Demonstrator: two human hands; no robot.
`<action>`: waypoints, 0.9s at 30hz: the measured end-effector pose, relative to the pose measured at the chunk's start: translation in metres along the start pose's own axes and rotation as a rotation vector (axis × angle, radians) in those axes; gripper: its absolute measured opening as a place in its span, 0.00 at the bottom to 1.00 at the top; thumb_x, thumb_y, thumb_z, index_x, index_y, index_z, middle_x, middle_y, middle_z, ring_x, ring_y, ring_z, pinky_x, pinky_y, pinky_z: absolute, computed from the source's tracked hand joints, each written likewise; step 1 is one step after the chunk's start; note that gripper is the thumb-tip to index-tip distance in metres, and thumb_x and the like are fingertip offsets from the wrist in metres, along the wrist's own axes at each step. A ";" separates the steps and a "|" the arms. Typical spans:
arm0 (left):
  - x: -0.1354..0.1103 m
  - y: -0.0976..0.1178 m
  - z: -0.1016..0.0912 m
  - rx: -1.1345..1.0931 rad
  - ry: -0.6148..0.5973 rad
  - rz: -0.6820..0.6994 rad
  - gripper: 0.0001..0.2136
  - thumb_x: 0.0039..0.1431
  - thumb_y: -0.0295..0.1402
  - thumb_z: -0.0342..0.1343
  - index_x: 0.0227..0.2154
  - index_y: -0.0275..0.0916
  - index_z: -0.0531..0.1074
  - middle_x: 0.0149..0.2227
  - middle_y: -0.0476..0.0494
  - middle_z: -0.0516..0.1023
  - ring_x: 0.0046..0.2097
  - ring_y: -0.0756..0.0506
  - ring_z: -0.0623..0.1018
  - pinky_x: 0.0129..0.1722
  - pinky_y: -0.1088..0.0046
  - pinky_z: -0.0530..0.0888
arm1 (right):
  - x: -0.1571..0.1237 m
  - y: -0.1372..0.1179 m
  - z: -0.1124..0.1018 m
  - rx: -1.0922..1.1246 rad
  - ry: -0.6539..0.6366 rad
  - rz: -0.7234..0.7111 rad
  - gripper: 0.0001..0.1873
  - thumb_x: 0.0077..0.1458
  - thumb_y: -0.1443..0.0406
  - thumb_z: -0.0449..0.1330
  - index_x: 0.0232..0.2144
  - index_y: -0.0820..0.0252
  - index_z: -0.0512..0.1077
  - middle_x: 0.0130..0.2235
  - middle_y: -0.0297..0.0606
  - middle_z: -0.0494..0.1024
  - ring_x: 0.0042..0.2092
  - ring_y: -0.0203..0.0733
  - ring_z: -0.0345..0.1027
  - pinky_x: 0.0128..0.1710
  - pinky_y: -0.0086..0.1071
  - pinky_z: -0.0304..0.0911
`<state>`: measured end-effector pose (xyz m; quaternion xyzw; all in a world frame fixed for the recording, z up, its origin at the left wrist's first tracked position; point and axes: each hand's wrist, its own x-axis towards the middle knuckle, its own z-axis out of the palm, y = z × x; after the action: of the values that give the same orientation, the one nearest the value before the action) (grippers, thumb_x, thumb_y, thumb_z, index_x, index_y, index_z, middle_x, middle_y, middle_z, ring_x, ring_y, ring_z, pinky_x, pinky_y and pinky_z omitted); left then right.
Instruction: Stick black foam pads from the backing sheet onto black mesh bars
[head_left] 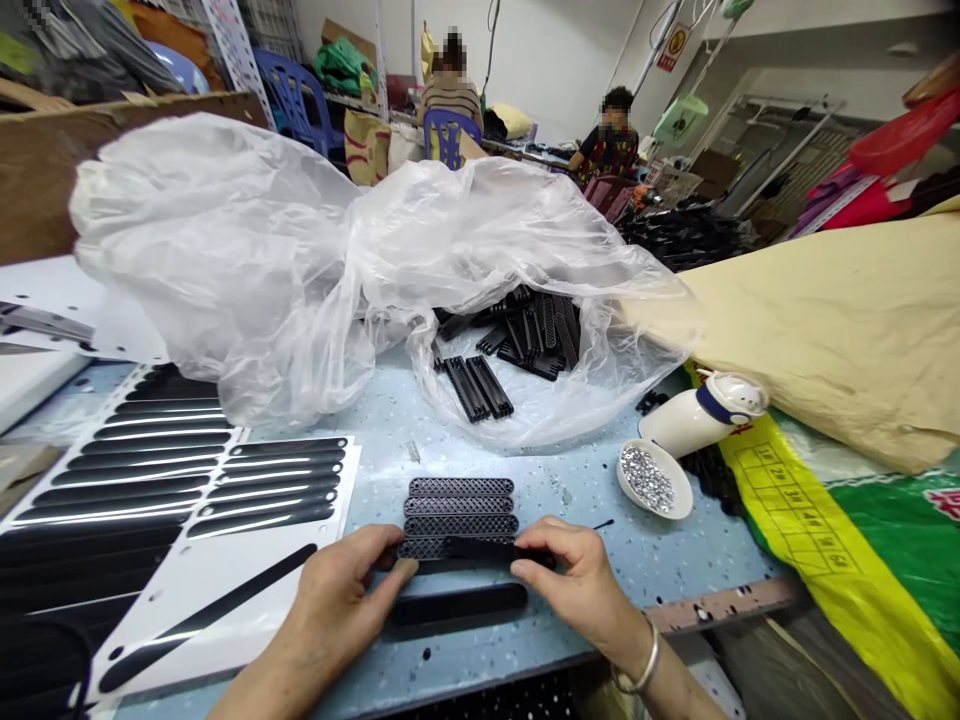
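Observation:
Several black lattice-patterned plastic strips [460,506] lie stacked in rows on the blue speckled table in front of me. My left hand [345,590] pinches the left end of the nearest lattice strip [427,548] between thumb and fingers. In my right hand [574,570], thumb and fingers close on the right end of a narrow black strip [480,548], which lies across that lattice strip. Just below both hands rests a smooth black strip with rounded ends [459,608]. The thumbs and fingers partly hide the strip ends.
A clear plastic bag [480,230] holds black plastic pieces [536,330]. White sheets [225,600] with glossy black strips lie left. At right stand a bowl of small silvery parts [646,478] and a white bottle [686,420]. Two people [450,100] sit beyond.

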<state>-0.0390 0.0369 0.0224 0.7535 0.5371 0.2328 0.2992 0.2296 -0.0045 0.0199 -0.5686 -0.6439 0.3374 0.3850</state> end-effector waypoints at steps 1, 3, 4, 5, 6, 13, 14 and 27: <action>0.001 0.000 0.000 0.002 -0.001 -0.013 0.09 0.55 0.38 0.55 0.32 0.40 0.76 0.25 0.48 0.79 0.26 0.46 0.77 0.26 0.74 0.71 | 0.002 0.000 0.001 0.000 0.003 -0.011 0.04 0.48 0.68 0.65 0.30 0.61 0.79 0.28 0.37 0.79 0.29 0.39 0.72 0.29 0.30 0.68; 0.004 0.001 0.000 0.000 0.004 -0.041 0.09 0.55 0.38 0.55 0.33 0.40 0.77 0.25 0.49 0.79 0.25 0.47 0.77 0.26 0.74 0.71 | 0.006 0.001 0.002 -0.001 0.011 -0.028 0.04 0.49 0.68 0.65 0.31 0.60 0.79 0.28 0.37 0.79 0.30 0.39 0.72 0.29 0.31 0.68; 0.005 0.001 0.000 -0.005 0.003 -0.052 0.10 0.55 0.38 0.55 0.33 0.40 0.77 0.24 0.49 0.79 0.25 0.47 0.76 0.27 0.74 0.71 | 0.008 0.002 0.002 -0.004 0.014 -0.034 0.04 0.50 0.67 0.65 0.31 0.60 0.79 0.28 0.37 0.79 0.30 0.39 0.72 0.30 0.32 0.68; 0.006 0.001 0.000 -0.013 0.001 -0.059 0.10 0.55 0.39 0.55 0.33 0.39 0.76 0.24 0.49 0.78 0.25 0.47 0.76 0.27 0.74 0.71 | 0.009 0.003 0.002 -0.005 0.016 -0.039 0.04 0.50 0.67 0.65 0.31 0.60 0.79 0.28 0.37 0.79 0.30 0.39 0.72 0.30 0.32 0.68; 0.006 0.002 0.000 -0.022 -0.005 -0.063 0.10 0.55 0.39 0.55 0.33 0.39 0.76 0.24 0.49 0.78 0.25 0.47 0.76 0.27 0.74 0.71 | 0.010 0.004 0.001 -0.004 0.017 -0.044 0.05 0.50 0.67 0.65 0.32 0.60 0.80 0.28 0.37 0.79 0.30 0.40 0.72 0.31 0.33 0.69; 0.002 -0.001 0.002 -0.057 -0.028 -0.021 0.08 0.57 0.36 0.55 0.34 0.38 0.75 0.25 0.49 0.77 0.27 0.47 0.77 0.29 0.73 0.71 | -0.009 -0.004 -0.004 0.022 0.042 -0.039 0.05 0.53 0.67 0.64 0.33 0.60 0.80 0.30 0.39 0.81 0.32 0.41 0.75 0.32 0.34 0.71; 0.001 -0.002 0.003 -0.056 -0.028 0.004 0.08 0.57 0.36 0.54 0.34 0.38 0.75 0.26 0.48 0.77 0.27 0.47 0.77 0.29 0.73 0.71 | -0.013 -0.006 -0.003 0.031 0.028 -0.036 0.05 0.53 0.67 0.63 0.33 0.60 0.80 0.30 0.39 0.81 0.31 0.41 0.75 0.31 0.34 0.72; -0.009 -0.003 0.001 -0.074 -0.049 0.084 0.06 0.59 0.33 0.53 0.34 0.38 0.73 0.27 0.47 0.77 0.28 0.47 0.76 0.29 0.73 0.72 | -0.022 -0.018 -0.003 -0.090 0.022 -0.251 0.09 0.55 0.72 0.61 0.38 0.60 0.77 0.34 0.41 0.81 0.34 0.43 0.75 0.32 0.36 0.73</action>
<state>-0.0430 0.0292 0.0191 0.7692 0.4886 0.2464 0.3300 0.2254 -0.0283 0.0343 -0.5037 -0.7204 0.2512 0.4052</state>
